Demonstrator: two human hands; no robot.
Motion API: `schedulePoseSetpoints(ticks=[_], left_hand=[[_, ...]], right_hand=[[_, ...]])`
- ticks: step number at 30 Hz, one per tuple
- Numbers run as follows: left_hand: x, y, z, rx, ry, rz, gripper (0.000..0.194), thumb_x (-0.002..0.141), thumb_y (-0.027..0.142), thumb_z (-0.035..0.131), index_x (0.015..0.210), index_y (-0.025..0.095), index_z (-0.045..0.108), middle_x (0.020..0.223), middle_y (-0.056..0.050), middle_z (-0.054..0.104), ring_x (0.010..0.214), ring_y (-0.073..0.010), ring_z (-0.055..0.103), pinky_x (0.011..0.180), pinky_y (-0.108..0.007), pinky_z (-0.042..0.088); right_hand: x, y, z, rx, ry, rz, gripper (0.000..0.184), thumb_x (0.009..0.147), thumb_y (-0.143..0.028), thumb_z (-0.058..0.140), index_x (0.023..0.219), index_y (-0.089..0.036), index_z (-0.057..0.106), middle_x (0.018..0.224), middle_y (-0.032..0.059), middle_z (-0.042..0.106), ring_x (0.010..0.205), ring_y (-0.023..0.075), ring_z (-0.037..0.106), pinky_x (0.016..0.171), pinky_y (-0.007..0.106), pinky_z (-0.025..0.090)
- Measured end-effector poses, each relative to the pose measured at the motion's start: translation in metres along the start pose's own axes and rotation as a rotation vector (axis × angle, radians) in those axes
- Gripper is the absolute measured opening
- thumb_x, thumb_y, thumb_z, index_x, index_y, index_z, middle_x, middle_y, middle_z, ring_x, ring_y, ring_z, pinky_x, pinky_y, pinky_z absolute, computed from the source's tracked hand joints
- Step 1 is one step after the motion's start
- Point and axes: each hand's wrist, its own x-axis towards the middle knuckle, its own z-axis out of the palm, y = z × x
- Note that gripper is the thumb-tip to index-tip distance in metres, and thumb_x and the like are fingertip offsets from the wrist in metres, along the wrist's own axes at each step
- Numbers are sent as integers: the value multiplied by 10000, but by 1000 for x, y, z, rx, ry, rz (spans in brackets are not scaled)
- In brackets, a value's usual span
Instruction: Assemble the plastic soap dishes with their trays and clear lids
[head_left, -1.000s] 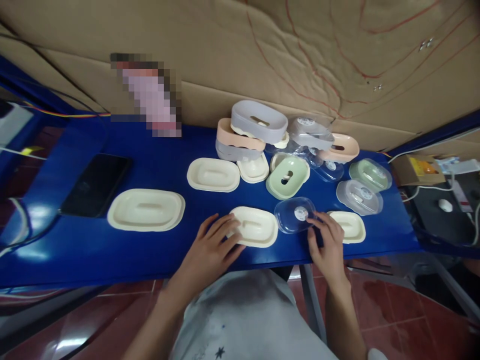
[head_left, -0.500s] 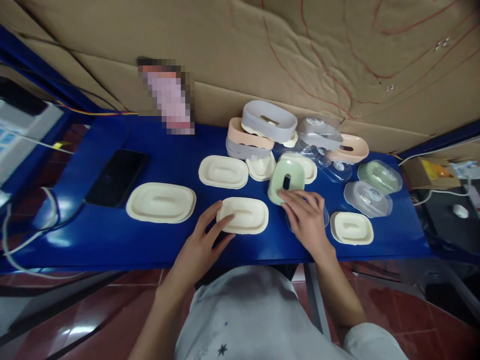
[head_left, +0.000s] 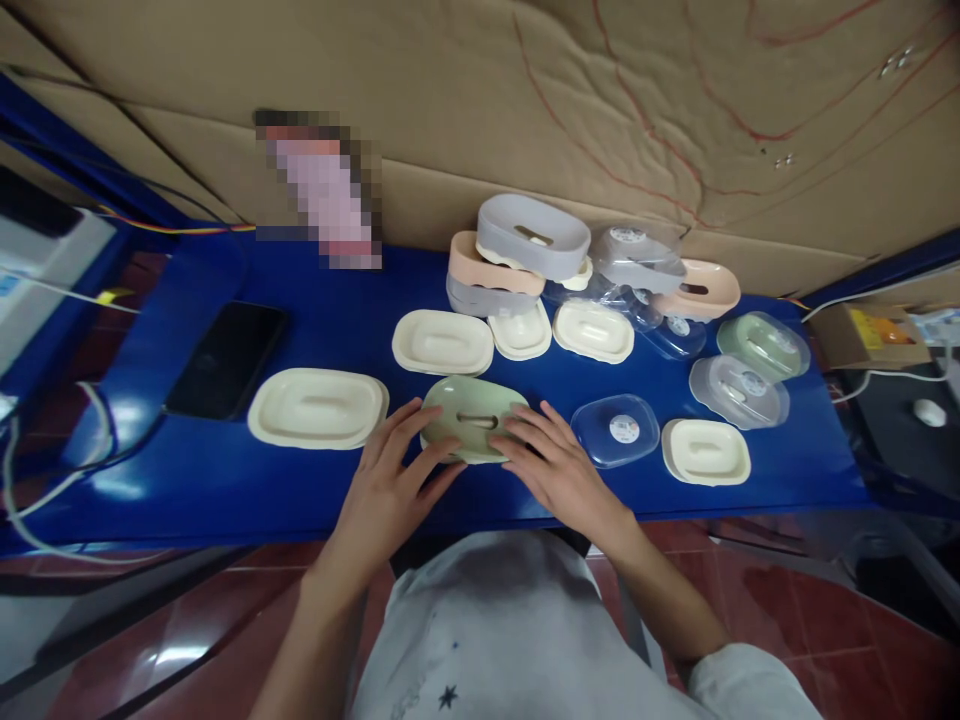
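A green soap dish [head_left: 466, 398] with a slot in its middle lies at the front of the table, between my hands. It covers the spot of the cream tray seen there before; that tray is hidden now. My left hand [head_left: 390, 470] grips the dish's left end, fingertips on its rim. At the opposite end, my right hand [head_left: 562, 475] has its fingers over the rim. Just right of my right hand, a clear plastic lid [head_left: 592, 435] with a round label lies flat. A cream tray [head_left: 317, 408] sits beyond my left fingers.
More cream trays [head_left: 442, 342] stand behind the dish, another tray [head_left: 709, 452] at right. Grey soap dishes [head_left: 532, 235] and a peach one [head_left: 495, 265] are stacked at the back. Lidded dishes [head_left: 761, 345] sit far right. A phone [head_left: 225, 360] lies left on the blue table [head_left: 247, 510].
My right hand has left the clear lid, picked the green soap dish off a rear cream tray and brought it to the front left. My left hand has moved from the cream tray onto the dish.
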Motion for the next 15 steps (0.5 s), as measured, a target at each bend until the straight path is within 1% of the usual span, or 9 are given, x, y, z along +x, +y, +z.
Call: schedulePoseSetpoints(ticks=[2,4,7,9,10,12,14,15], left_hand=[[-1,0,1,-20,-18,10,272,945,167,760,1189,223,652,1383,-133,667,1472,-352,529,1174,-573,522],[-3,0,2,-27,-21,26,275,949,158,752,1195,226,651,1301,-108,719,1422,-329,579,1152,-545,539],[-8,0,6,21,-19,55,275,949,158,754,1197,232,664,1224,-88,759,1279,-309,677,1093,-524,563],[-10,1,7,46,-24,71,276,949,160,757,1200,232,668,1216,-87,763,1236,-311,697,1073,-530,565],[-11,1,7,43,-31,74,287,950,155,755,1211,233,665,1222,-89,760,1240,-313,695,1075,-534,563],[-13,2,4,8,-35,65,325,949,135,749,1243,236,656,1268,-99,735,1280,-313,675,1087,-532,564],[-15,2,1,-40,-30,29,360,943,120,747,1270,237,651,1387,-132,664,1369,-330,620,1113,-546,557],[-15,1,-1,-65,-25,4,370,940,117,746,1277,238,650,1452,-148,613,1419,-345,581,1131,-562,548]], right_hand=[[0,-1,2,-14,-22,2,413,1064,-113,545,1450,-238,618,1510,57,647,1559,236,439,1349,571,299],[0,-3,6,-15,-38,5,491,1038,-50,516,1490,-228,586,1575,53,597,1593,235,383,1355,570,284],[2,-6,11,-9,-55,-1,562,1003,8,474,1519,-197,559,1636,75,532,1625,241,320,1345,572,310],[0,-7,10,-2,-70,-9,611,989,24,453,1554,-199,524,1669,86,487,1640,246,283,1333,583,329],[-3,-7,7,2,-76,-9,646,986,30,440,1584,-210,488,1689,86,458,1645,246,267,1330,590,330],[-15,-3,-7,2,-66,22,697,997,23,424,1639,-249,410,1721,79,403,1648,244,258,1329,607,315],[-38,8,-27,-25,-27,121,664,1037,-53,467,1652,-293,391,1739,71,367,1649,271,253,1325,656,278],[-51,16,-37,-50,-4,194,624,1057,-126,514,1644,-311,407,1745,72,355,1652,302,239,1314,694,263]])
